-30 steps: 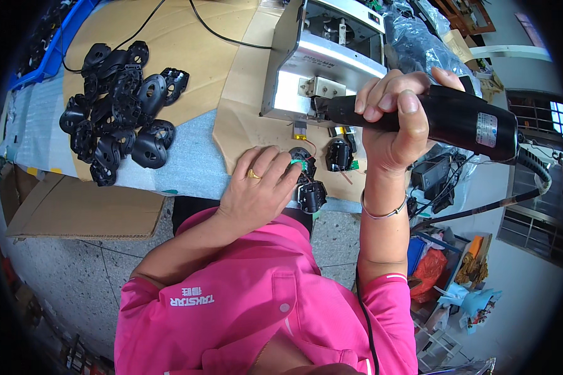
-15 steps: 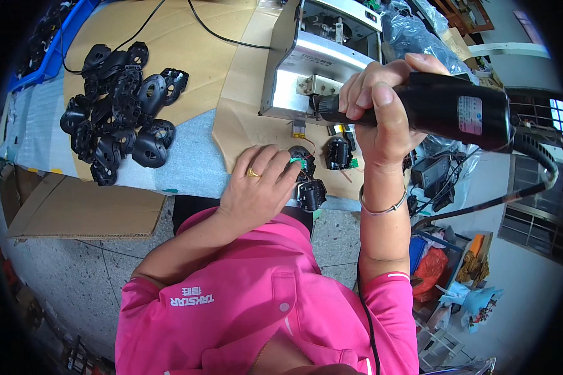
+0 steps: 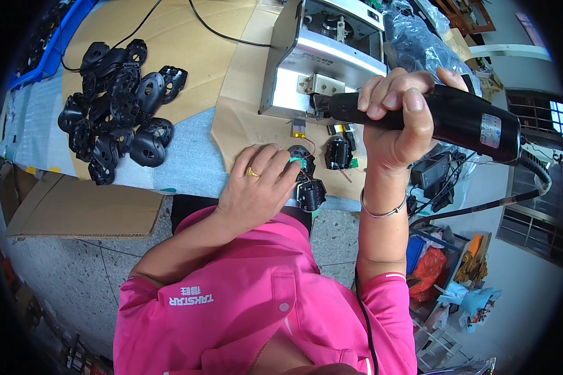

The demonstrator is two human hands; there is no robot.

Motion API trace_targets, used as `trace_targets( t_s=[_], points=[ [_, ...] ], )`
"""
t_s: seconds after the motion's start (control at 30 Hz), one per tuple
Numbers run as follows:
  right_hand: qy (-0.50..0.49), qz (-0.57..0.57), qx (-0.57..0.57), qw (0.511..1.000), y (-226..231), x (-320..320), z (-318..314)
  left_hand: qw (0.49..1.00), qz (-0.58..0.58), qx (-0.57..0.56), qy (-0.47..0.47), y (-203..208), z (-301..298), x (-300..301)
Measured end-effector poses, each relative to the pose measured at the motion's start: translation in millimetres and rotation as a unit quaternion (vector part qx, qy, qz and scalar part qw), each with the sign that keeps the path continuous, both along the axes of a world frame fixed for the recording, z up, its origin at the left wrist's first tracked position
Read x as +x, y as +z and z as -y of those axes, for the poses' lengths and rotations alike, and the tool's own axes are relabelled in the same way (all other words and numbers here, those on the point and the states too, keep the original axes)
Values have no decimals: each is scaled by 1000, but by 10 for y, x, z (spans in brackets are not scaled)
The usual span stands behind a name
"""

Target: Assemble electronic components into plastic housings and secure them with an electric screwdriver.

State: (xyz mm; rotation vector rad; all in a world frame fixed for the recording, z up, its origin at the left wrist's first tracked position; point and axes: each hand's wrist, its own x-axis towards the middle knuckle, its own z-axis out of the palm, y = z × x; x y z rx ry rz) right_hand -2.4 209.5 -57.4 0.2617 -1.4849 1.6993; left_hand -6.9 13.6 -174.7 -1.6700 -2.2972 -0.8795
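Note:
My right hand (image 3: 395, 112) is wrapped round a black electric screwdriver (image 3: 466, 119), held nearly level. Its tip meets the small metal outlet at the front of a silver screw feeder (image 3: 331, 57). Low on the bench, my left hand (image 3: 251, 184) lies with bent fingers, their tips on a black plastic shell (image 3: 310, 195). A small green circuit board (image 3: 301, 162) shows beside those fingertips, and a red wire runs up to a flat battery (image 3: 299, 129). Just right of it lies another black shell (image 3: 339, 153) with a green board and wires.
A heap of black plastic shells (image 3: 116, 106) covers the left of the bench, with a blue crate (image 3: 50, 53) behind it. Clear plastic bags (image 3: 413, 40) lie right of the feeder. Black power adapters (image 3: 430, 170) and cables sit at the right edge; a cardboard box (image 3: 87, 209) stands below.
My right hand has shifted slightly right with the screwdriver, whose tip now lines up with the feeder's outlet. My left hand has stayed on the shell.

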Motion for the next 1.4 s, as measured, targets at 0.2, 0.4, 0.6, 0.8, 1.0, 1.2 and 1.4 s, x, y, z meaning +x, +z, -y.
trace_targets(
  t_s=[0.2,0.4,0.6,0.8,1.0,1.2,1.4],
  points=[
    [1,4,21,1000,-35,-34,40,1000,1,-6,-4,11,2,-1],
    [-7,49,122,991,-17,-17,53,1000,2,-4,-2,12,-4,12],
    [29,84,74,993,19,-4,54,1000,3,-6,2,21,0,11],
    [16,12,17,1000,-54,68,53,1000,0,-11,-2,28,-2,3],
    [-14,-28,-3,999,-10,-1,44,1000,0,-6,2,8,3,11],
    [-26,-12,9,1000,-38,10,48,1000,-1,-10,-1,11,-4,8],
    [-13,-10,-14,1000,-41,7,46,1000,-1,-10,1,11,3,11]
  ],
)
